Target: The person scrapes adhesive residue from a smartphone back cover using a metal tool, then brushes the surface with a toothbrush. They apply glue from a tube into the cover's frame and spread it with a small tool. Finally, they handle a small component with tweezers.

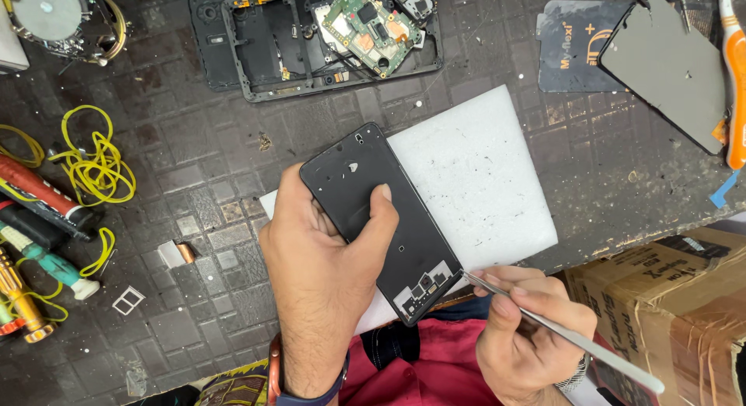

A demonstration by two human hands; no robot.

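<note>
Left hand (326,254) grips phone frame (381,219); right hand (528,328) holds tweezers (559,332).

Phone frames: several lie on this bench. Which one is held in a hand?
The black phone frame on the white foam pad, gripped by the left hand. The right hand brings metal tweezers to its lower corner. The opened phone frame with a circuit board lies untouched.

a: item one, left hand (326,250)?
b: palm down, back of the hand facing the camera, forearm rising from the lower edge. fingers curled in a grasp, thumb (378,216) laid across on top. a band sits at the wrist.

a: item two, right hand (528,328)?
b: lower right, fingers bunched in a pinch, pen-style. index finger extended along the top, knuckles turned up. a bracelet shows at the wrist.
</note>
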